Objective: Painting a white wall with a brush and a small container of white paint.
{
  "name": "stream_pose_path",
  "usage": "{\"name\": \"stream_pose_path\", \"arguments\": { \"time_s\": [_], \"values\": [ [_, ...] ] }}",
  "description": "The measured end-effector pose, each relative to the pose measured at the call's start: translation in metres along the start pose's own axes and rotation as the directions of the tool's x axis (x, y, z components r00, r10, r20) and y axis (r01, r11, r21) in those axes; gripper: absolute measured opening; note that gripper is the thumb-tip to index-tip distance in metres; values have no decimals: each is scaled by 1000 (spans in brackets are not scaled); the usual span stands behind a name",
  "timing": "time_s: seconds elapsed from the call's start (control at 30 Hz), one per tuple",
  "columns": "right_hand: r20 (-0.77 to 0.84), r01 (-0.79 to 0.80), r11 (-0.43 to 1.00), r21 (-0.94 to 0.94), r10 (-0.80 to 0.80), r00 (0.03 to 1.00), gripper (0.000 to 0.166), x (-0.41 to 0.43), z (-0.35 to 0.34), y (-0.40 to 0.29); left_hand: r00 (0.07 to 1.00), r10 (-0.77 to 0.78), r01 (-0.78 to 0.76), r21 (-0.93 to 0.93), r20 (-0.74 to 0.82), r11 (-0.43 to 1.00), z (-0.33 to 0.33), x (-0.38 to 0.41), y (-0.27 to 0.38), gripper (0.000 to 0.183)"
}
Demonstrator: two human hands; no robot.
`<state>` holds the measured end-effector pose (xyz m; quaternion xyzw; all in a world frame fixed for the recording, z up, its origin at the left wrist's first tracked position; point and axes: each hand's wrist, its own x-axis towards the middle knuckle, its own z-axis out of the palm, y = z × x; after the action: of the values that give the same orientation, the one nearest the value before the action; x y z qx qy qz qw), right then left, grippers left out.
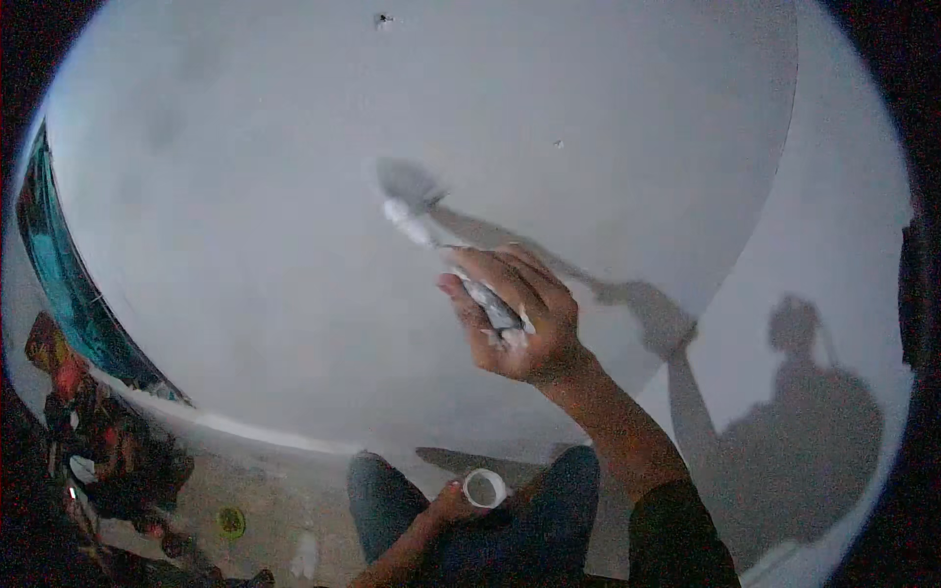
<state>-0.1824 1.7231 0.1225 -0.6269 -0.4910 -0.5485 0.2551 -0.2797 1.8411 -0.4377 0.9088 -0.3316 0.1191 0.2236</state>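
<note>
A pale grey wall fills most of the view. My right hand is raised before it, closed around a small tool smeared with white paste; its exact kind cannot be told. The tool's white-covered end points up and left, at or close to the wall. Low down between my knees, my left hand holds a round white-rimmed cup. Its contents look greyish. Two small damaged spots mark the wall, one near the top and one to the right.
A teal glossy strip curves along the left edge. Beneath it lies a dark, cluttered heap with red items. A small yellow-green round object is on the floor. Shadows of my arm and body fall on the right wall.
</note>
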Motion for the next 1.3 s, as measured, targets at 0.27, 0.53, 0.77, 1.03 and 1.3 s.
{"name": "stream_pose_path", "arguments": {
  "time_s": [0.27, 0.53, 0.77, 1.03, 1.3],
  "values": [
    [-109, -374, 925, 67, 379, 919, 22, -18, -39, 53, 926, -287, 370, -435, 246, 821, -56, -5, -4, 72],
    [-513, -679, 621, -393, 465, 722, 29, -42, -221, 147, 961, -200, 266, -454, 190, 850, -39, 14, -14, 77],
    [-321, -432, 687, -584, 294, 900, 33, -83, -174, 119, 934, -222, 309, -323, 279, 895, -8, 28, -14, 83],
    [208, -37, 997, -61, 49, 977, 44, -116, -58, 10, 977, -176, 213, -461, 123, 861, 13, 34, 30, 70],
    [321, -301, 925, 233, 220, 921, 38, -120, -55, -3, 983, -177, 164, -631, 44, 758, 15, 44, 41, 60]
  ]
}}
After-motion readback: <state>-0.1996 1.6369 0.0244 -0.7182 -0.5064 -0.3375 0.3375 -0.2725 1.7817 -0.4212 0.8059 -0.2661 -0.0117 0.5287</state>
